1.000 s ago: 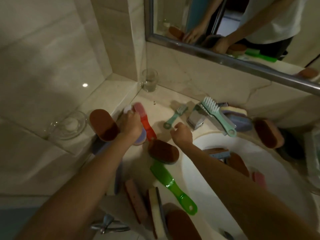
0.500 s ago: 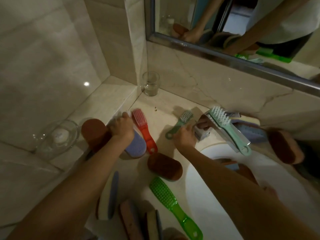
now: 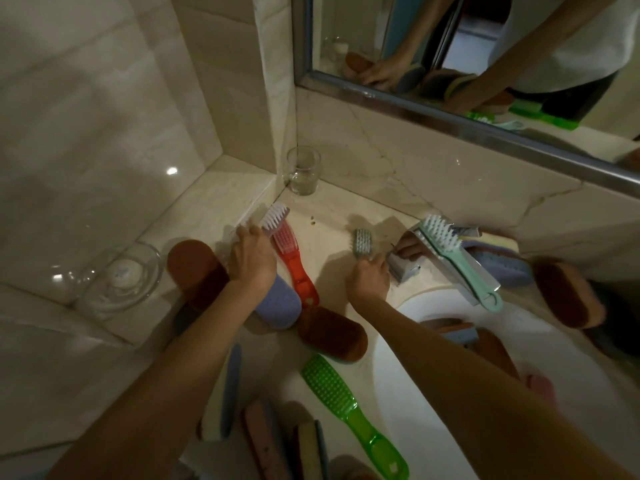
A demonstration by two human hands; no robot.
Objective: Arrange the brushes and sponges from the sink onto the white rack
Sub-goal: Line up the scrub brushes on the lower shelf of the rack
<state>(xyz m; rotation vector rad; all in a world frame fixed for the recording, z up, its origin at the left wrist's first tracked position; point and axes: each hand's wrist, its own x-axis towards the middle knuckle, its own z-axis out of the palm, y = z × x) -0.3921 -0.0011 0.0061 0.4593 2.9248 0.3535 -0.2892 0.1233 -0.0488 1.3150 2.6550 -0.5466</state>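
- The right hand point(image 3: 369, 276) has just closed on the small green brush point(image 3: 362, 241), which lay loose on the counter a moment ago. The fingers are clamped round its handle, so the pick-up looks begun.
- The bristle head sticks out just beyond the knuckles and points away towards the mirror wall. The long axis carries on from the forearm, and the handle is hidden in the fist.
- The left hand point(image 3: 254, 259) has brought the purple sponge point(image 3: 278, 304) down flat. The fingers curl over its far end, and the rest trails back under the wrist.
- The red brush point(image 3: 292, 263) lies just beside that hand, bristles past the fingertips.
- Sponges are still in the sink point(image 3: 398, 403); I cannot pick out the rack.
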